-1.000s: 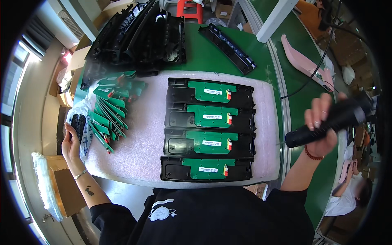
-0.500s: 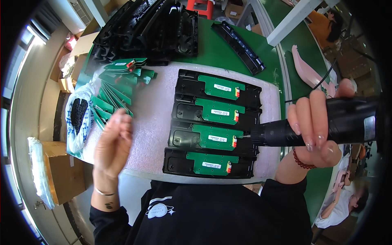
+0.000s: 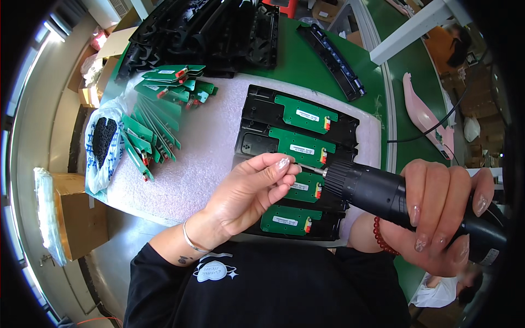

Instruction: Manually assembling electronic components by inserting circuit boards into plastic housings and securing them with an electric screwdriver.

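Observation:
A black electric screwdriver (image 3: 372, 188) lies in my right hand (image 3: 440, 216), whose fingers wrap round its body. Its thin metal bit (image 3: 313, 169) points left. At the tip of that bit, my left hand (image 3: 240, 188) pinches thumb and forefinger together on something too small to make out. Beneath both hands, several black plastic housings (image 3: 256, 104) lie in a column, each carrying a green circuit board (image 3: 302, 115) with a white label and a red-and-yellow connector. My left hand and the screwdriver partly cover the third housing from the top.
White foam padding (image 3: 202, 126) lies under the housings. On its left are a fanned pile of loose circuit boards (image 3: 156, 128) and a plastic bag (image 3: 98, 175) of tiny black pieces. Black plastic parts (image 3: 202, 38) are heaped behind; a cable (image 3: 432, 131) crosses at right.
My left hand has moved right, from beside the loose boards to the screwdriver's tip. The screwdriver has swung so its tip points more up and left, off the third board's connector.

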Motion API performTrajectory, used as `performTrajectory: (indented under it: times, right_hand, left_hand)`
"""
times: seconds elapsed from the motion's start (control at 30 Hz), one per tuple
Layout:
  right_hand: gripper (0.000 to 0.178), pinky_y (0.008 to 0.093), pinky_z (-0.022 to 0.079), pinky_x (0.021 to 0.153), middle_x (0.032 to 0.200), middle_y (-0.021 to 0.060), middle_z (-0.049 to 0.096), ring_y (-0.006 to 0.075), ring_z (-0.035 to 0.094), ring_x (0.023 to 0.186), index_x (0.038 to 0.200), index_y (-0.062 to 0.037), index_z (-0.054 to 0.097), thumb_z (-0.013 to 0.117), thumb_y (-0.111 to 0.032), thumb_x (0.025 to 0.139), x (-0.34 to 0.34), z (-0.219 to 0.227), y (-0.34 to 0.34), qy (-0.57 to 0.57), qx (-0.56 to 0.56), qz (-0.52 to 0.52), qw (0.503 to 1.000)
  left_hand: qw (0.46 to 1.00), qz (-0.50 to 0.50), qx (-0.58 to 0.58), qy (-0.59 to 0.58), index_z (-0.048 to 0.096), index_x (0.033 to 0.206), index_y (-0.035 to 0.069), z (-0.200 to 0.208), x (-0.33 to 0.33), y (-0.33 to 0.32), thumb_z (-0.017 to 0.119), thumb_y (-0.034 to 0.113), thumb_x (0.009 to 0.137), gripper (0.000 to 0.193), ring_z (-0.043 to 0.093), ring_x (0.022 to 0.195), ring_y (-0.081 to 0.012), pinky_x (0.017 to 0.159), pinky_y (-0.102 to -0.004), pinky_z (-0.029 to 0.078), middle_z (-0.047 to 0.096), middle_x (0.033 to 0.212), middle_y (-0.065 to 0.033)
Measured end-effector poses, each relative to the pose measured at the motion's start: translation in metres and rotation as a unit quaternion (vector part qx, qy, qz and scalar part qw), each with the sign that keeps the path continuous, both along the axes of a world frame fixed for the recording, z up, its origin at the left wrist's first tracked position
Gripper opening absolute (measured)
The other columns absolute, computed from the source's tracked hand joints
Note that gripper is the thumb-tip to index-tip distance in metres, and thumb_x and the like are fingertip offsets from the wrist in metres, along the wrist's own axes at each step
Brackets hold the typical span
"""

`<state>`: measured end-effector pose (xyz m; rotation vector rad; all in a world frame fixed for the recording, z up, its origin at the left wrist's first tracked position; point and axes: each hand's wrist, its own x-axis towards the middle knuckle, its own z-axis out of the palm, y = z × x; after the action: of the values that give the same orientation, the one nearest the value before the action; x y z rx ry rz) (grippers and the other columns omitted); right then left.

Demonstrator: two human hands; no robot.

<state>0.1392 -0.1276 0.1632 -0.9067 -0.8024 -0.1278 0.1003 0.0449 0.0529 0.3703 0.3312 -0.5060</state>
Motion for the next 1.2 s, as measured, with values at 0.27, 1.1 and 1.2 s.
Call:
performTrajectory:
  times: [0.27,1.1,1.2]
  right_hand:
    - [0.032,0.0192,0.04,0.059,0.057,-0.0038,0.052,0.004,0.049,0.048,0.093,-0.0104,0.039,0.061,-0.008,0.069,0.009,-0.003,-0.001,-0.023,-0.062,0.064,0.996]
    - [0.02,0.0298,0.04,0.057,0.063,0.0043,0.047,0.0132,0.046,0.052,0.092,0.0012,0.052,0.053,-0.003,0.072,0.141,-0.077,0.075,0.103,-0.144,-0.062,0.982]
    - [0.02,0.0298,0.04,0.057,0.063,0.0044,0.048,0.0132,0.046,0.052,0.092,0.0011,0.052,0.053,-0.003,0.072,0.143,-0.078,0.075,0.101,-0.153,-0.057,0.981]
  left_hand:
    - [0.998,-0.016,-0.049,-0.03,0.057,0.095,0.002,-0.007,0.001,-0.001,0.053,0.013,0.087,0.014,0.06,0.074,-0.0086,0.066,-0.0181,0.052,0.062,0.087,-0.0056]
    - [0.996,-0.044,0.058,-0.045,0.054,0.105,0.0,-0.021,-0.002,0.024,0.049,0.007,0.088,0.019,0.062,0.082,-0.0169,0.07,-0.022,0.053,0.062,0.094,-0.0133]
    - [0.996,-0.039,0.066,-0.036,0.057,0.1,0.001,-0.02,0.0,0.025,0.052,0.006,0.087,0.015,0.062,0.081,-0.0152,0.069,-0.0211,0.053,0.063,0.091,-0.012]
